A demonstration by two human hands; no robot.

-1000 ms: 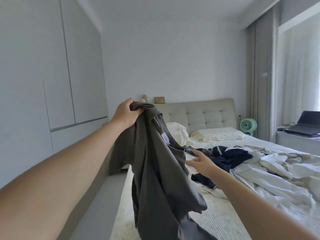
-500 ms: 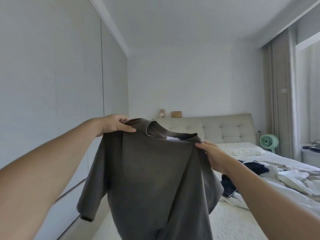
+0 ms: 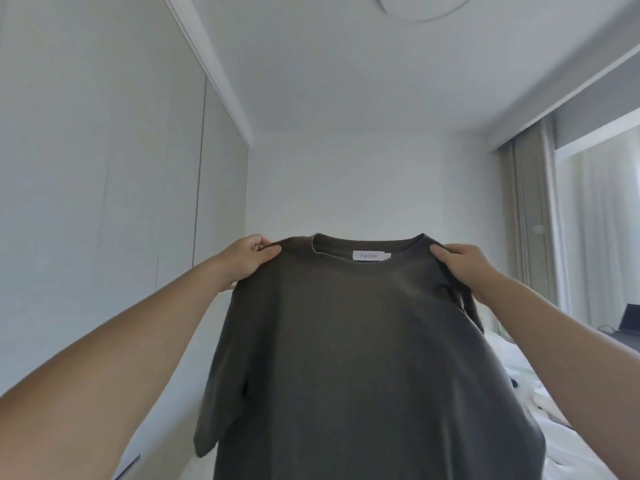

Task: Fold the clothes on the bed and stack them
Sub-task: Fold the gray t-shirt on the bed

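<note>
I held the grey T-shirt (image 3: 349, 341) up in front of me at arm's length, spread between my two hands. My left hand (image 3: 247, 259) pinched the cloth at one shoulder, thumb on the near side and fingers curled behind, just beside the collar. My right hand (image 3: 462, 266) gripped the other shoulder the same way, with some of the sleeve bunched under my palm. The shirt hung straight down from my hands, its neckline level and the white label (image 3: 370, 256) inside the collar facing me; the left sleeve drooped free below my forearm.

The bed (image 3: 519, 382) lay low on my right, mostly hidden behind the shirt and my right arm, with only rumpled white bedding showing. Pale wardrobe doors (image 3: 104, 202) ran along the left wall, the white ceiling filled the top of my view, and beige curtains (image 3: 530, 220) hung on the right beside a bright window.
</note>
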